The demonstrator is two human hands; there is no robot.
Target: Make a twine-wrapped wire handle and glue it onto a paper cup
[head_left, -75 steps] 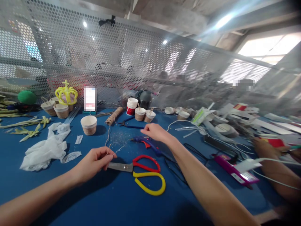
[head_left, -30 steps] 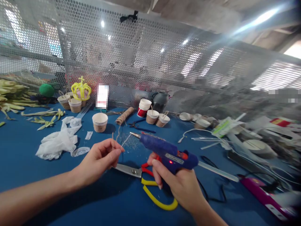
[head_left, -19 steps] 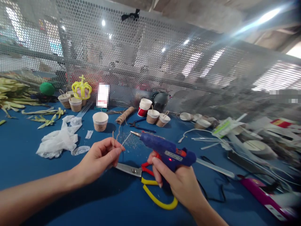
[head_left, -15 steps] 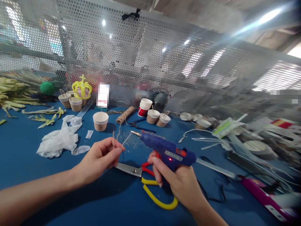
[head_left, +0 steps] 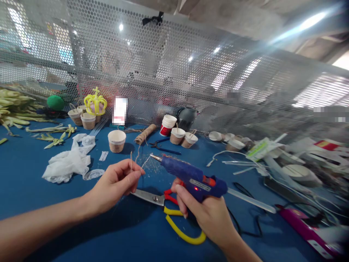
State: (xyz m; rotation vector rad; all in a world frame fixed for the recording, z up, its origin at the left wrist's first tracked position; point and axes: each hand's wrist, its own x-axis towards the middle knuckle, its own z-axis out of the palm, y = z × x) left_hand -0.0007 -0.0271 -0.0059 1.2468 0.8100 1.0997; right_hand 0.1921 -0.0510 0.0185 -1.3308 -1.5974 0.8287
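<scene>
My left hand [head_left: 120, 180] pinches a thin twine [head_left: 145, 162] between thumb and forefinger; its short end sticks out toward the right. My right hand [head_left: 203, 209] is wrapped round a blue glue gun [head_left: 188, 173] with a red light lit on its side and a clear glue stick [head_left: 252, 201] in its back. The gun's metal nozzle points left, at or very near the twine's tip. Scissors [head_left: 155, 199] with red and yellow handles lie beneath, between my hands. A twine roll [head_left: 145, 134] and a white-rimmed cup [head_left: 117, 141] stand behind my left hand.
White lace [head_left: 67, 165] lies at the left. Pliers [head_left: 165, 146], small cups [head_left: 177, 135] and a red-white cup stack [head_left: 167, 125] are farther back. A purple power strip [head_left: 307, 233] and black cable are at the right. A perforated metal panel [head_left: 174, 65] rises behind.
The glue gun has tilted slightly, its nozzle a little lower and farther left by the twine's tip. My left hand has barely moved.
</scene>
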